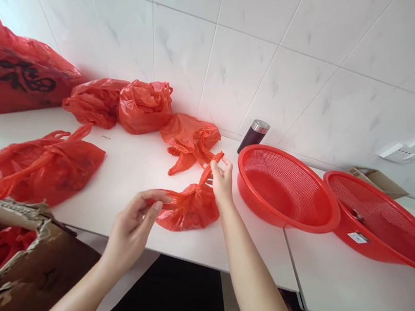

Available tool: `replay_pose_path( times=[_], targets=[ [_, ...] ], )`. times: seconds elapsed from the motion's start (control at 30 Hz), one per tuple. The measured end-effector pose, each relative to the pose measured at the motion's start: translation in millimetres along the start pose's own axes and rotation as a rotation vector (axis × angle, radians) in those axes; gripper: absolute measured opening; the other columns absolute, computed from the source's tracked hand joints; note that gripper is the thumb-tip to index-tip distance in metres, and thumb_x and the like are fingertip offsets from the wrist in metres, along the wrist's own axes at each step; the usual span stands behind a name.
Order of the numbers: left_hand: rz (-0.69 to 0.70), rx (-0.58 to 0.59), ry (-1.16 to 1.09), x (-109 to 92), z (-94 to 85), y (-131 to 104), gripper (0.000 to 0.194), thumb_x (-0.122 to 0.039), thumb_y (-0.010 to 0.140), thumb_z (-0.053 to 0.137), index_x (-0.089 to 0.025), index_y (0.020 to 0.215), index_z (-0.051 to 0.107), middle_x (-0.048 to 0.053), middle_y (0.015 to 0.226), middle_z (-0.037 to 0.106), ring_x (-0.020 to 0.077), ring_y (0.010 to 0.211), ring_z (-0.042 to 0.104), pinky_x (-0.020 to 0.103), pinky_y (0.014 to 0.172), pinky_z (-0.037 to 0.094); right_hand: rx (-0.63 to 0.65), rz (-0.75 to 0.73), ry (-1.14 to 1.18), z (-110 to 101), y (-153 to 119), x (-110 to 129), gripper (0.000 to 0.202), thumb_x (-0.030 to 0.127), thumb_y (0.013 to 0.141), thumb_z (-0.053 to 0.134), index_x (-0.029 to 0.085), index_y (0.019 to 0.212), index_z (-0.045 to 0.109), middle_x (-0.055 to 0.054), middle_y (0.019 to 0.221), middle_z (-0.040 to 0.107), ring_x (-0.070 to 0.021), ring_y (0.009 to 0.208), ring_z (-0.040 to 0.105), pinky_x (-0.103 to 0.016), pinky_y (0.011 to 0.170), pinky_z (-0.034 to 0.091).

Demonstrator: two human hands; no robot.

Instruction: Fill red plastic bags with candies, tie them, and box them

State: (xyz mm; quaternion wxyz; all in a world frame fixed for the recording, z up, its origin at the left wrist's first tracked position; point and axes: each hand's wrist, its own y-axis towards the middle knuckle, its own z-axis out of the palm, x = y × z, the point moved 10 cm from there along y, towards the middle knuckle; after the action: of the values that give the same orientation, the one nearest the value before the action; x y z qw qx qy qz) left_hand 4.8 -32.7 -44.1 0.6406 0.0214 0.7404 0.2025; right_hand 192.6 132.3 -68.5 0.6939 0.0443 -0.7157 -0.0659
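Note:
A filled red plastic bag sits on the white table in front of me, its top gathered and wrinkled. My left hand is at its left side, fingers curled round one of its handles, which stretches out sideways. My right hand pinches the other handle and draws it upward above the bag. Part of each handle is hidden behind the fingers. Just behind the right hand lies a crumpled red bag. What the bag in my hands contains cannot be made out.
Bunched red bags line the wall, beside a large red bag with a black character. Another red bag lies left. A cardboard box of red bags stands at the front left. Right are a dark flask and red colanders.

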Motion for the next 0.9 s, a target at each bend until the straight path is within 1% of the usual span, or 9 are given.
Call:
replay_pose_path(
  times=[0.2, 0.33, 0.47, 0.57, 0.63, 0.67, 0.73, 0.8, 0.9],
  targets=[
    [-0.038, -0.018, -0.217, -17, 4.2, 20, 0.029, -0.032, 0.088, 0.058, -0.023, 0.116, 0.052, 0.001, 0.084, 0.063, 0.0175, 0.085, 0.064, 0.032, 0.076, 0.053, 0.396, 0.015, 0.001, 15, -57, 10, 0.058, 0.046, 0.078, 0.068, 0.021, 0.127, 0.050, -0.006, 0.099, 0.069, -0.0221, 0.101, 0.063, -0.038, 0.092, 0.046],
    [-0.111, -0.132, -0.374, -5, -6.4, 27, 0.027, -0.032, 0.083, 0.064, -0.023, 0.108, 0.058, 0.000, 0.088, 0.060, 0.0138, 0.079, 0.060, 0.026, 0.065, 0.053, 0.468, -0.050, -0.182, 7, -78, -6, 0.034, 0.037, 0.076, 0.070, 0.022, 0.105, 0.063, -0.004, 0.102, 0.067, -0.0220, 0.099, 0.062, -0.038, 0.091, 0.046],
    [-0.210, -0.252, -0.532, 24, -25.1, 35, 0.031, -0.031, 0.078, 0.068, -0.023, 0.107, 0.060, 0.001, 0.094, 0.057, 0.0109, 0.075, 0.057, 0.025, 0.065, 0.052, 0.396, -0.151, -0.249, -7, -78, -12, 0.013, 0.033, 0.086, 0.054, 0.021, 0.087, 0.058, -0.001, 0.087, 0.062, -0.0177, 0.086, 0.060, -0.032, 0.081, 0.047],
    [-0.184, -0.307, -0.302, 26, -37.5, 38, 0.034, -0.032, 0.080, 0.065, -0.024, 0.113, 0.058, 0.005, 0.111, 0.055, 0.0152, 0.088, 0.058, 0.033, 0.076, 0.052, 0.347, -0.199, -0.262, -14, -77, -1, 0.013, 0.032, 0.088, 0.052, 0.021, 0.089, 0.058, -0.001, 0.088, 0.061, -0.0174, 0.086, 0.058, -0.031, 0.081, 0.045],
    [0.051, -0.400, 0.056, -6, -43.7, 31, 0.037, -0.029, 0.081, 0.063, -0.024, 0.117, 0.056, 0.008, 0.127, 0.048, 0.0217, 0.110, 0.053, 0.041, 0.093, 0.046, 0.333, -0.214, -0.272, -14, -77, 11, 0.014, 0.031, 0.089, 0.050, 0.022, 0.092, 0.060, -0.002, 0.090, 0.062, -0.0175, 0.087, 0.059, -0.031, 0.081, 0.045],
    [0.203, -0.399, 0.236, -27, -35.0, 26, 0.037, -0.027, 0.081, 0.063, -0.024, 0.118, 0.056, 0.009, 0.132, 0.046, 0.0238, 0.118, 0.048, 0.042, 0.099, 0.041, 0.336, -0.217, -0.269, -13, -78, 17, 0.014, 0.030, 0.089, 0.049, 0.022, 0.093, 0.060, -0.002, 0.092, 0.063, -0.0175, 0.088, 0.059, -0.031, 0.081, 0.046],
    [0.419, -0.210, 0.517, -53, 9.1, 18, 0.037, -0.024, 0.082, 0.061, -0.023, 0.119, 0.056, 0.011, 0.132, 0.049, 0.0257, 0.123, 0.046, 0.043, 0.103, 0.037, 0.357, -0.241, -0.247, -10, -79, 29, 0.014, 0.028, 0.090, 0.049, 0.023, 0.094, 0.061, -0.002, 0.095, 0.065, -0.0175, 0.092, 0.061, -0.031, 0.084, 0.047],
    [0.418, 0.123, 0.679, -47, 62.4, 19, 0.035, -0.024, 0.084, 0.056, -0.021, 0.119, 0.056, 0.010, 0.118, 0.062, 0.0265, 0.111, 0.055, 0.044, 0.097, 0.041, 0.365, -0.321, -0.226, -10, -79, 42, 0.015, 0.027, 0.090, 0.049, 0.023, 0.096, 0.061, -0.003, 0.098, 0.065, -0.0176, 0.094, 0.061, -0.032, 0.087, 0.047],
    [0.271, 0.327, 0.783, -31, 96.8, 41, 0.025, -0.021, 0.087, 0.046, -0.017, 0.106, 0.063, 0.009, 0.094, 0.071, 0.0236, 0.084, 0.063, 0.039, 0.081, 0.047, 0.258, -0.457, -0.226, -22, -72, 53, 0.016, 0.028, 0.089, 0.054, 0.022, 0.100, 0.063, -0.005, 0.105, 0.065, -0.0192, 0.101, 0.060, -0.035, 0.094, 0.044]
  ],
)
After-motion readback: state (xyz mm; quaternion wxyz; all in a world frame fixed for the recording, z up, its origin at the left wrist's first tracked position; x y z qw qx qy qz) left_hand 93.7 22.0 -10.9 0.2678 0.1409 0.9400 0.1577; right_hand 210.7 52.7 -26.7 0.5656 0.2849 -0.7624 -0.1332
